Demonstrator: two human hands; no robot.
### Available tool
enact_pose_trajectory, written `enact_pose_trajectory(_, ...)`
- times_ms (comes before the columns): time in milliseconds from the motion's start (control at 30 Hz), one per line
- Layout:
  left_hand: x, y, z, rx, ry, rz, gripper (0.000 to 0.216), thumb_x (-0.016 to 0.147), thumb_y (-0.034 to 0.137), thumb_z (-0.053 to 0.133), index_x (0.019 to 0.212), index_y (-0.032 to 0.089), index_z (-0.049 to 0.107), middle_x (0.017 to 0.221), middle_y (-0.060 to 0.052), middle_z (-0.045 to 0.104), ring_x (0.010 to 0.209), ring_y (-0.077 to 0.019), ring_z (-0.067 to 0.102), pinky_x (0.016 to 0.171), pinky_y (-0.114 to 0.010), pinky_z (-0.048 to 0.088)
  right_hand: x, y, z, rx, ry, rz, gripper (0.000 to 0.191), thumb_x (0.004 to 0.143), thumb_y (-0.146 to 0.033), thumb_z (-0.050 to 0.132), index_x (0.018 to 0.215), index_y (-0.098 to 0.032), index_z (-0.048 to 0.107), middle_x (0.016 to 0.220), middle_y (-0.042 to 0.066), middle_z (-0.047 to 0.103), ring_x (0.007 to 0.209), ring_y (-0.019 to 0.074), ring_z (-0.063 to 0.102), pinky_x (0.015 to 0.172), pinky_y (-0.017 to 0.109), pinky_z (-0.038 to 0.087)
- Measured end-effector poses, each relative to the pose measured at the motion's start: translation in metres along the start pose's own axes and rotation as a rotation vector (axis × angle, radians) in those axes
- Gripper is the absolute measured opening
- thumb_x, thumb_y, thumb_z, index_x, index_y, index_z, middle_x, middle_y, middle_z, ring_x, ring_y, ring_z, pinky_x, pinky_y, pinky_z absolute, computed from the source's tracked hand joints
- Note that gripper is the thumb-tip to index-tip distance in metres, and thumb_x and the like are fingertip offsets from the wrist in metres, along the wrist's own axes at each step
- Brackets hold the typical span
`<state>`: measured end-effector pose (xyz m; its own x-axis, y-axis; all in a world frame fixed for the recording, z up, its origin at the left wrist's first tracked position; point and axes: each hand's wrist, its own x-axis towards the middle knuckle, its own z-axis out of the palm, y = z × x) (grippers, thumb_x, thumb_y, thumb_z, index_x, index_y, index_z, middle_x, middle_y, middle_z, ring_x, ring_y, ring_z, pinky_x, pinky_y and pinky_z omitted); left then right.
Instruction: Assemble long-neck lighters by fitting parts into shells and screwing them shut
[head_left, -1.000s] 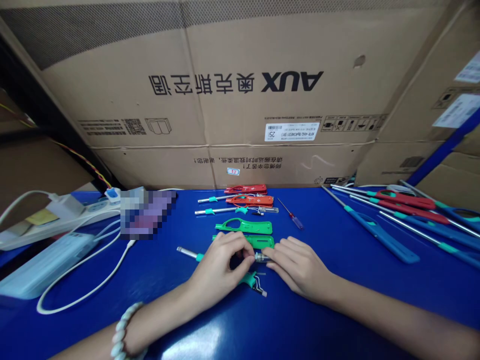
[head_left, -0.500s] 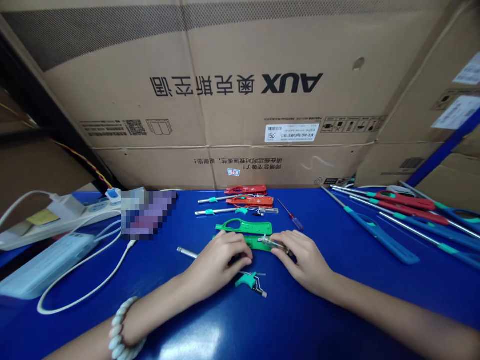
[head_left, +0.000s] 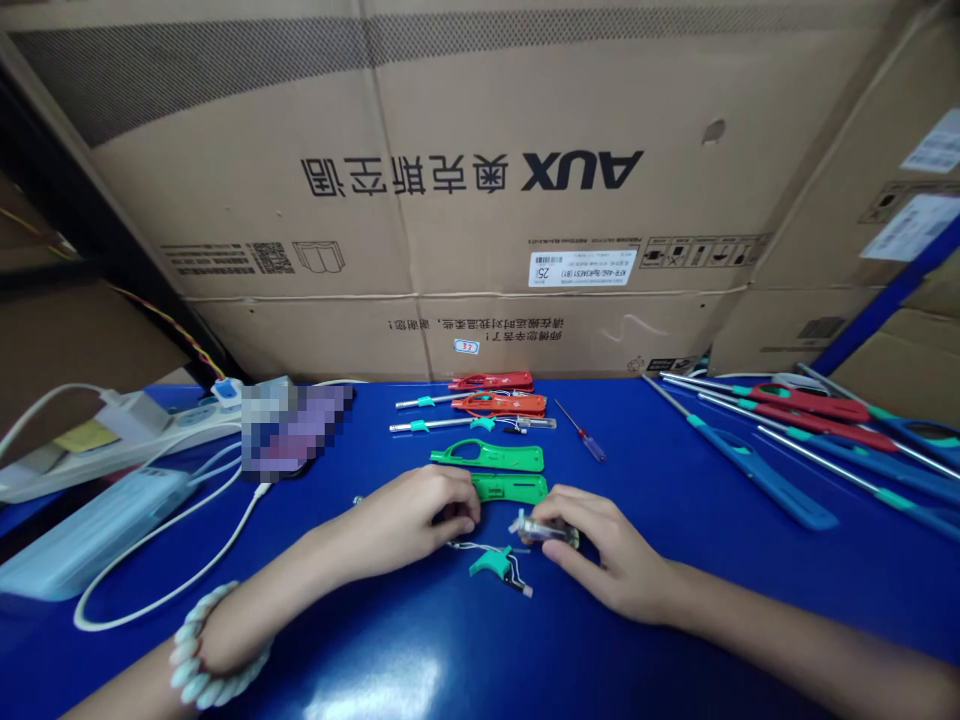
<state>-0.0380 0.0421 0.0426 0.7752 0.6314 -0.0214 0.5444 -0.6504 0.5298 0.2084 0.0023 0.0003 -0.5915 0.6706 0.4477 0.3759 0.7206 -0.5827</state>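
My right hand is closed around a small clear lighter fuel tank with a pale fitting at its left end, above the table. My left hand has its fingers curled together beside a green lighter half-shell, covering that shell's left part; what they grip is hidden. A metal tube tip shows behind that hand. Below the fingers lies a teal trigger with white wires and a small black igniter. Another green half-shell with a loop lies just behind.
Orange and red lighter shells lie farther back with metal tubes. A screwdriver rests to their right. Several assembled long lighters are at right. A power bank, cables and power strip occupy the left; cardboard stands behind.
My right hand has drawn the fuel tank off the green half-shell, toward me. My left hand has shifted left, uncovering more of the shell and covering most of the metal tube.
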Motion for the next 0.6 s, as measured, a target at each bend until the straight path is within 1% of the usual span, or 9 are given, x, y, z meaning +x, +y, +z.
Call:
enact_pose_trajectory(133,-0.004,0.000,-0.008,0.015,-0.080,-0.073,0.003,0.082,0.015,0.062,0.083,0.017,0.065,0.082,-0.001,0.064,0.073,-0.0147,0.058,0.065,-0.024,0.043,-0.001,-0.003,0.000,0.008,-0.076,-0.079,0.014,0.092,-0.021,0.044,0.099,-0.016,0.055,0.086,0.007,0.063,0.077,0.0177,0.057,0.072,0.031,0.046)
enact_pose_trajectory(267,-0.005,-0.001,-0.009,0.046,-0.129,-0.082,0.008,0.077,0.012,0.066,0.083,0.017,0.065,0.082,-0.001,0.064,0.073,-0.0147,0.058,0.062,-0.023,0.041,0.001,0.001,0.000,-0.083,-0.140,-0.177,0.015,0.093,-0.021,0.042,0.100,-0.016,0.055,0.088,0.008,0.064,0.081,0.0182,0.059,0.076,0.033,0.046)
enact_pose_trajectory(367,-0.006,-0.003,-0.007,0.057,-0.104,-0.066,0.008,0.076,0.009,0.064,0.080,0.017,0.064,0.081,0.000,0.064,0.072,-0.0144,0.058,0.062,-0.023,0.041,0.002,0.004,0.000,-0.188,-0.161,-0.292,0.018,0.093,-0.021,0.039,0.102,-0.015,0.053,0.090,0.009,0.065,0.086,0.0194,0.060,0.078,0.034,0.046)
enact_pose_trajectory(433,-0.006,-0.004,-0.004,0.073,-0.062,-0.056,0.008,0.077,0.009,0.062,0.078,0.017,0.063,0.080,0.000,0.063,0.071,-0.0142,0.057,0.061,-0.023,0.040,0.002,0.005,0.000,-0.253,-0.137,-0.331,0.018,0.093,-0.020,0.039,0.102,-0.015,0.053,0.091,0.010,0.066,0.089,0.0203,0.060,0.079,0.035,0.046)
enact_pose_trajectory(500,-0.007,-0.005,-0.002,0.097,-0.023,-0.052,0.010,0.077,0.008,0.060,0.077,0.018,0.062,0.078,0.001,0.062,0.069,-0.0140,0.056,0.059,-0.023,0.038,0.002,0.004,0.000,-0.270,-0.097,-0.312,0.018,0.093,-0.019,0.040,0.103,-0.015,0.053,0.092,0.011,0.066,0.089,0.0202,0.060,0.080,0.035,0.047)
enact_pose_trajectory(600,-0.008,-0.005,0.001,0.140,-0.004,-0.041,0.012,0.077,0.006,0.057,0.077,0.018,0.060,0.077,0.001,0.061,0.069,-0.0142,0.056,0.059,-0.023,0.037,0.002,0.003,-0.001,-0.194,-0.079,-0.265,0.018,0.092,-0.020,0.040,0.104,-0.015,0.053,0.092,0.010,0.065,0.087,0.0194,0.060,0.079,0.035,0.047)
